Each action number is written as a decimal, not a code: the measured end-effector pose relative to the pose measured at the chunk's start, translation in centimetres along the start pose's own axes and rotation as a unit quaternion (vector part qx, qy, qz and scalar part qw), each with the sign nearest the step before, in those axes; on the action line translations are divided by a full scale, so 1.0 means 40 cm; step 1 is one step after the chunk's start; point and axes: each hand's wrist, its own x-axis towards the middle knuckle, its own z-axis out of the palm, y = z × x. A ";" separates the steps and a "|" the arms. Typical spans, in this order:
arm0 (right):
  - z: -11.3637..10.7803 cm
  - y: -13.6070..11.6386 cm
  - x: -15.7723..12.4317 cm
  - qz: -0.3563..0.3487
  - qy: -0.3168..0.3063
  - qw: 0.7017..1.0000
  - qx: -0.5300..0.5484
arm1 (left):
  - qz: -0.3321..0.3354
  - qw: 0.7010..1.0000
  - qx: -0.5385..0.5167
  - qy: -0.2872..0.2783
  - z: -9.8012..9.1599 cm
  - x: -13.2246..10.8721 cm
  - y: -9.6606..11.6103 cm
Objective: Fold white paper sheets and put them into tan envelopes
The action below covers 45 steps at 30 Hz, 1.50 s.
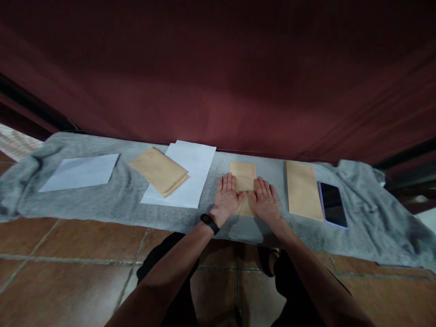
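Observation:
A tan envelope (243, 175) lies on the grey cloth (112, 209) in front of me. My left hand (227, 196) rests flat on its left side, fingers stretched out, with a black band on the wrist. My right hand (265, 200) lies flat on its right side, fingers also stretched out. The thumbs nearly meet over the envelope's middle. Neither hand grips anything.
Left of the hands, a small stack of tan envelopes (159, 171) lies on white sheets (190, 175). A lone white sheet (81, 171) is farther left. To the right lie another tan envelope (303, 190) and a dark phone (333, 204). A dark red curtain (218, 81) hangs behind; tiled floor (68, 268) below.

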 end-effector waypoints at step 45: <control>-0.045 -0.024 -0.092 -0.025 -0.059 0.998 0.022 | 0.022 0.998 -0.028 0.056 -0.016 -0.085 -0.025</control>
